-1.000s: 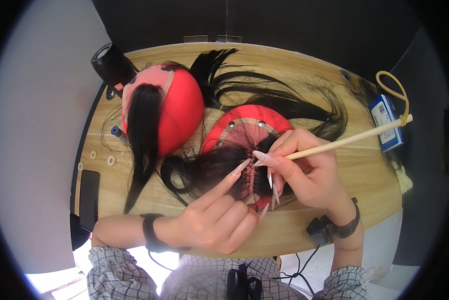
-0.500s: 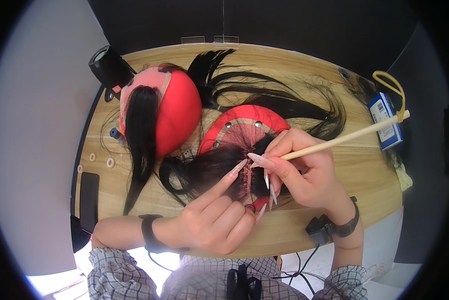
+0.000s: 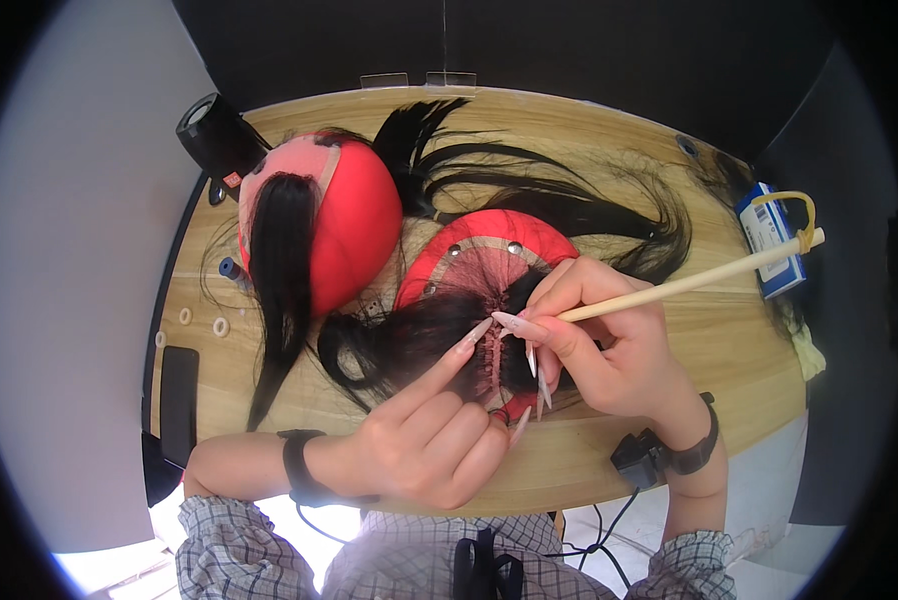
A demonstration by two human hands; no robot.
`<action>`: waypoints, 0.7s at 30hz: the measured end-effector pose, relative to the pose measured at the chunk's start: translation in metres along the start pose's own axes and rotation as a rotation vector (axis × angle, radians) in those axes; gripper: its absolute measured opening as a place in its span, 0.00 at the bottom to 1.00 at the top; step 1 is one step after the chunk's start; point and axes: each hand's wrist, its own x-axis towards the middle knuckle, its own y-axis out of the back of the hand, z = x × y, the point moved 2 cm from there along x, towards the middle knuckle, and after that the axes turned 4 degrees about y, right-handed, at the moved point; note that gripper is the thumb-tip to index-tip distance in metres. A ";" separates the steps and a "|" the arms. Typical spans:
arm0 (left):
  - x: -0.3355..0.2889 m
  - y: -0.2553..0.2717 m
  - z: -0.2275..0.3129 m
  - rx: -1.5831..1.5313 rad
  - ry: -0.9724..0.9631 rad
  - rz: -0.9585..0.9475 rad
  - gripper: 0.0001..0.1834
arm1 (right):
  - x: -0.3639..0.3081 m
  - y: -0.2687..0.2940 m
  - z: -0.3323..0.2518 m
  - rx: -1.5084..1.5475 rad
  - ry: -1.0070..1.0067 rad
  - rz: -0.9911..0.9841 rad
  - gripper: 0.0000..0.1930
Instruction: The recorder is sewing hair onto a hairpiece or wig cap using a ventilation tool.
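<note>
A wig cap (image 3: 482, 277) of pink net with black hair (image 3: 409, 340) is pinned on a red head form (image 3: 439, 242); a knotted parting (image 3: 495, 362) runs down its middle. My right hand (image 3: 609, 340) is closed around a pale wooden-handled ventilating needle (image 3: 669, 288), whose tip I cannot make out. A yellow rubber band (image 3: 807, 215) loops off the handle's far end. At the top of the parting, my left hand (image 3: 434, 440) has its index finger extended, the nail meeting the right hand's. Its other fingers curl over the hair; what they hold, if anything, is hidden.
A second red head form (image 3: 364, 225) with a black hair strand stands at the left rear, beside a black cylinder (image 3: 214, 140). Long loose hair (image 3: 529, 190) spreads behind. A blue-and-white box (image 3: 764, 235) lies right. White rings (image 3: 221, 326) and a dark slab (image 3: 179, 400) lie left.
The needle handle's far end has dipped slightly, and its rubber band has swung downward. My right fingertips have shifted a little left and down. The left hand stays nearly in place.
</note>
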 end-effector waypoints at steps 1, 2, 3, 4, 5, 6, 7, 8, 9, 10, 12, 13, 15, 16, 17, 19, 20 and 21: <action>0.000 0.000 0.000 0.005 -0.004 0.007 0.16 | 0.000 0.000 0.001 0.000 0.000 0.001 0.04; 0.000 -0.001 0.000 0.010 -0.007 0.013 0.16 | 0.000 0.001 0.002 -0.032 0.031 0.002 0.03; 0.001 0.001 -0.001 0.010 -0.008 0.013 0.16 | -0.001 0.001 0.003 -0.064 0.063 0.003 0.03; 0.002 0.004 -0.001 -0.006 -0.015 -0.026 0.12 | -0.001 0.001 0.003 -0.064 0.063 0.003 0.03; 0.002 0.005 -0.001 -0.022 -0.023 -0.065 0.09 | -0.001 0.001 0.003 -0.069 0.071 0.006 0.03; 0.002 0.005 -0.001 -0.021 -0.023 -0.065 0.09 | -0.001 0.001 0.003 -0.073 0.080 0.007 0.03; 0.002 0.005 -0.001 -0.023 -0.021 -0.063 0.09 | -0.001 0.001 0.003 -0.073 0.080 0.007 0.03; 0.001 0.005 -0.001 -0.025 -0.018 -0.062 0.09 | 0.000 0.001 0.002 -0.064 0.065 0.006 0.03; 0.001 0.005 -0.001 -0.025 -0.019 -0.062 0.09 | 0.000 0.001 0.002 -0.055 0.049 0.004 0.03; 0.001 0.005 -0.001 -0.024 -0.020 -0.066 0.09 | 0.000 0.001 0.002 -0.055 0.049 0.005 0.03; 0.001 0.005 -0.001 -0.024 -0.022 -0.071 0.09 | -0.001 0.000 0.002 -0.059 0.040 0.008 0.03; 0.001 0.005 -0.001 -0.026 -0.022 -0.075 0.09 | -0.001 0.001 0.002 -0.060 0.040 0.009 0.03; 0.001 0.005 -0.001 -0.028 -0.023 -0.079 0.09 | 0.000 0.001 0.001 -0.063 0.061 -0.010 0.04; 0.001 0.005 -0.001 -0.026 -0.023 -0.077 0.08 | 0.000 0.001 0.001 -0.063 0.061 -0.009 0.04; 0.002 0.005 -0.001 -0.025 -0.022 -0.074 0.08 | 0.000 0.001 0.000 -0.061 0.062 -0.010 0.04; 0.000 0.004 -0.001 -0.022 -0.021 -0.064 0.08 | 0.000 0.001 0.001 -0.059 0.063 -0.011 0.04; 0.000 0.003 -0.001 -0.020 -0.020 -0.054 0.08 | 0.001 0.000 0.001 -0.057 0.066 -0.014 0.04; 0.000 0.004 -0.001 -0.020 -0.021 -0.054 0.08 | 0.001 0.000 0.001 -0.055 0.068 -0.017 0.04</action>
